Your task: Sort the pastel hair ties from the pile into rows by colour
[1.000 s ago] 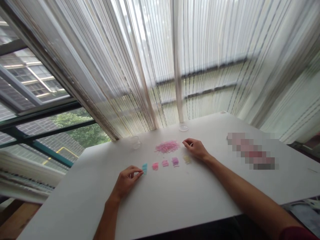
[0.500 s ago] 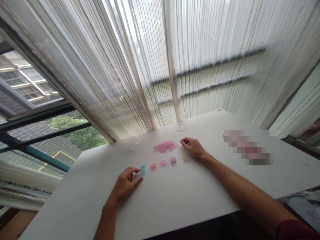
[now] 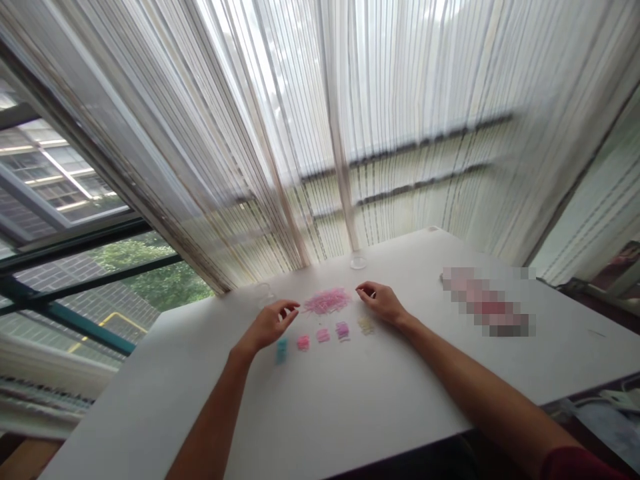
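Observation:
A loose pile of thin pink, stick-like pieces (image 3: 328,301) lies on the white table. My left hand (image 3: 270,325) is at the pile's left edge, thumb and fingers apart, nothing visible between them. On the right side of the pile, my right hand (image 3: 384,303) has curled fingers with thumb and forefinger close together; whatever they may pinch is too small to see. In front is a row of small groups of similar pieces: teal (image 3: 282,350), coral pink (image 3: 303,343), light pink (image 3: 323,335), purple (image 3: 343,329) and pale yellow (image 3: 366,325).
Two clear round dishes or lids stand toward the back, one on the left (image 3: 265,291) and one near the middle (image 3: 358,262). A blurred-out pinkish object (image 3: 487,303) lies on the table (image 3: 320,413) at right. Striped sheer curtains (image 3: 320,133) hang behind the table's far edge.
My left hand has moved from the teal group forward and right to the pile's edge. My right hand has stayed beside the pile. The view has shifted slightly.

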`<state>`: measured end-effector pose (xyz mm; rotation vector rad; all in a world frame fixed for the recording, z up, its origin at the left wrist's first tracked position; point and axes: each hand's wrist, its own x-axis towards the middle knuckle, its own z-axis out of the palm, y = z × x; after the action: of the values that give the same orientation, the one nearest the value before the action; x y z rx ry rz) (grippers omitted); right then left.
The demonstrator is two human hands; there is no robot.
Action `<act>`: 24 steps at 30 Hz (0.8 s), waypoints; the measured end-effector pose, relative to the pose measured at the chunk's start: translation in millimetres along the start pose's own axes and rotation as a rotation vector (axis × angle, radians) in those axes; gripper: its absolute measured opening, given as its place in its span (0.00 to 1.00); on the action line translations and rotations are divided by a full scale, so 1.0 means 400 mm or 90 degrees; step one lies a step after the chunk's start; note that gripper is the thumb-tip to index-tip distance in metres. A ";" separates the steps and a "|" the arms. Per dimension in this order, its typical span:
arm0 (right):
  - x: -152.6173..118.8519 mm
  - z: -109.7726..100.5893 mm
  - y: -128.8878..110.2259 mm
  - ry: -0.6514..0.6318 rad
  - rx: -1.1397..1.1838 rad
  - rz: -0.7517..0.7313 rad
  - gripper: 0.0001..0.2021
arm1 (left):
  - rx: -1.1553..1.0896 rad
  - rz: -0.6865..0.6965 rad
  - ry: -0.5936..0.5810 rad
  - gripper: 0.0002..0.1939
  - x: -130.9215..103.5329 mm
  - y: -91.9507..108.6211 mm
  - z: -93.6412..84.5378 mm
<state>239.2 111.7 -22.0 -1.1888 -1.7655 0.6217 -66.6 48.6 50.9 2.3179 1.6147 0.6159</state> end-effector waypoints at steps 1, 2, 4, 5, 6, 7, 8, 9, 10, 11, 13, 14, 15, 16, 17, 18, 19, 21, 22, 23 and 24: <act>0.000 0.000 0.000 0.001 0.000 -0.001 0.12 | 0.034 -0.012 -0.039 0.15 0.027 0.000 0.005; 0.000 0.000 0.001 0.001 -0.002 -0.005 0.11 | 0.079 -0.031 -0.083 0.15 0.050 -0.002 0.012; 0.000 0.002 0.002 -0.001 -0.005 -0.012 0.11 | 0.157 -0.059 -0.128 0.13 0.081 -0.008 0.028; 0.000 0.003 0.002 -0.003 -0.006 -0.014 0.11 | 0.182 -0.067 -0.139 0.11 0.089 -0.011 0.036; 0.000 0.003 0.003 -0.005 -0.007 -0.015 0.11 | 0.197 -0.070 -0.143 0.10 0.094 -0.014 0.043; 0.000 0.004 0.003 -0.007 -0.008 -0.015 0.11 | 0.204 -0.070 -0.145 0.09 0.097 -0.016 0.048; -0.001 0.004 0.003 -0.009 -0.009 -0.014 0.10 | 0.208 -0.069 -0.147 0.08 0.098 -0.017 0.052; -0.001 0.004 0.002 -0.009 -0.009 -0.014 0.10 | 0.214 -0.066 -0.150 0.08 0.098 -0.019 0.054; -0.001 0.004 0.002 -0.009 -0.008 -0.014 0.10 | 0.220 -0.063 -0.154 0.08 0.098 -0.020 0.054; -0.002 0.004 0.001 -0.008 -0.008 -0.014 0.09 | 0.225 -0.058 -0.158 0.08 0.098 -0.021 0.052; -0.002 0.003 -0.001 -0.007 -0.006 -0.014 0.09 | 0.233 -0.049 -0.165 0.08 0.099 -0.023 0.045; -0.002 0.002 -0.002 -0.007 -0.005 -0.014 0.09 | 0.235 -0.046 -0.166 0.08 0.100 -0.024 0.040; -0.002 0.002 -0.003 -0.007 -0.004 -0.013 0.09 | 0.236 -0.042 -0.167 0.09 0.101 -0.024 0.035; -0.002 0.001 -0.004 -0.008 -0.004 -0.013 0.09 | 0.236 -0.039 -0.166 0.09 0.103 -0.024 0.031; -0.001 0.001 -0.004 -0.008 -0.004 -0.012 0.09 | 0.236 -0.037 -0.165 0.10 0.105 -0.024 0.026; -0.001 0.001 -0.004 -0.008 -0.004 -0.012 0.09 | 0.234 -0.034 -0.162 0.10 0.107 -0.022 0.023; -0.001 0.001 -0.004 -0.008 -0.005 -0.012 0.09 | 0.228 -0.029 -0.159 0.11 0.110 -0.020 0.021; -0.001 0.002 -0.005 -0.008 -0.006 -0.011 0.09 | 0.204 -0.018 -0.152 0.12 0.115 -0.016 0.020; -0.002 0.002 -0.005 -0.009 -0.007 -0.012 0.09 | 0.188 -0.014 -0.147 0.12 0.118 -0.014 0.021; -0.002 0.002 -0.006 -0.010 -0.008 -0.013 0.09 | 0.172 -0.012 -0.145 0.12 0.121 -0.012 0.023; -0.003 0.002 -0.006 -0.012 -0.010 -0.015 0.09 | 0.159 -0.012 -0.144 0.12 0.124 -0.010 0.026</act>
<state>237.7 109.8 -20.7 -1.1737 -1.8001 0.6079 -50.4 96.8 49.9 2.4346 1.6855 0.1454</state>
